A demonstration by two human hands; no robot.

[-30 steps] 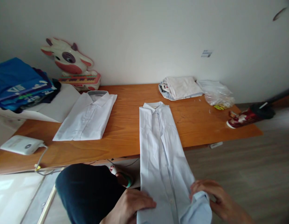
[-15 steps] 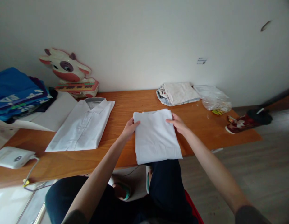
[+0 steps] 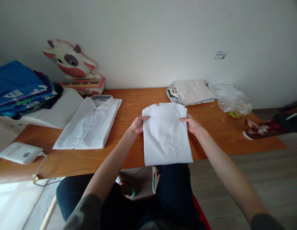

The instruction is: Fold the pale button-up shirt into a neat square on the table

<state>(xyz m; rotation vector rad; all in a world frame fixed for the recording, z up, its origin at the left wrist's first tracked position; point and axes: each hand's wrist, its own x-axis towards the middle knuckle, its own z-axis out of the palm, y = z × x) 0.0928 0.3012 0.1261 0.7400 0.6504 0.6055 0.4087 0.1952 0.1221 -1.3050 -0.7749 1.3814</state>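
Wooden table (image 3: 129, 110) bearing collared shirt (image 3: 89, 124), cow toy (image 3: 75, 68), lidded cup (image 3: 267, 129)

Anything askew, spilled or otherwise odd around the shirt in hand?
Nothing looks spilled or damaged. The one oddity is the dark red tumbler near the right end of the table: it appears sharply tilted, though wide-angle stretch may explain that. The folded white shirt, held by the left hand and right hand, shows only slight creases.
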